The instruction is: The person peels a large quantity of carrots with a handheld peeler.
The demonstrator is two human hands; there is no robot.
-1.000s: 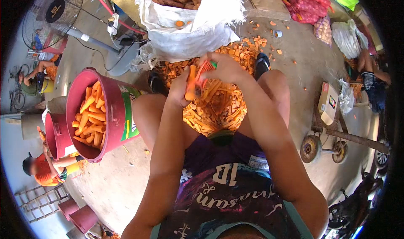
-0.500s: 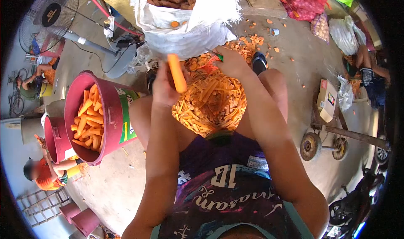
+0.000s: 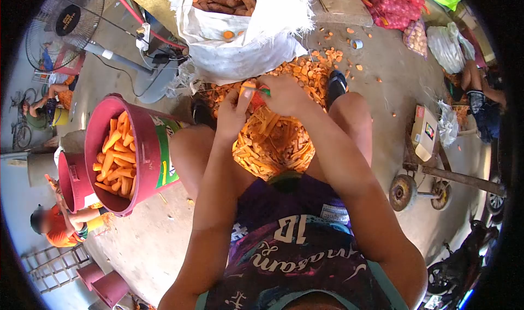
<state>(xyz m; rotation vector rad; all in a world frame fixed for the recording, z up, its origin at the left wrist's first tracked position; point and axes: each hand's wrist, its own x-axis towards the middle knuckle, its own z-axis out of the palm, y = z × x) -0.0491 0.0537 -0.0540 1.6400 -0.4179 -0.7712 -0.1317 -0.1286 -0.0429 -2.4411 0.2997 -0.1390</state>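
Observation:
My left hand is closed around a peeled carrot, of which only one end shows above the thumb. Close beside it, my right hand grips a small bladed tool with a green part. The blade is at the carrot's end; whether it touches cannot be made out. Below both hands, between my knees, a heap of carrot peelings fills a container whose sides are mostly hidden. Ahead of the hands stands a white sack of unpeeled carrots.
To the left stands a red tub holding peeled carrots, with a fan beyond. Carrot slices litter the floor ahead. A wheeled cart and red net sacks are at right. Other people sit farther off on both sides.
My left hand has moved right and tipped the carrot so that its end shows. My right hand has come down and left, bringing the blade up to the carrot.

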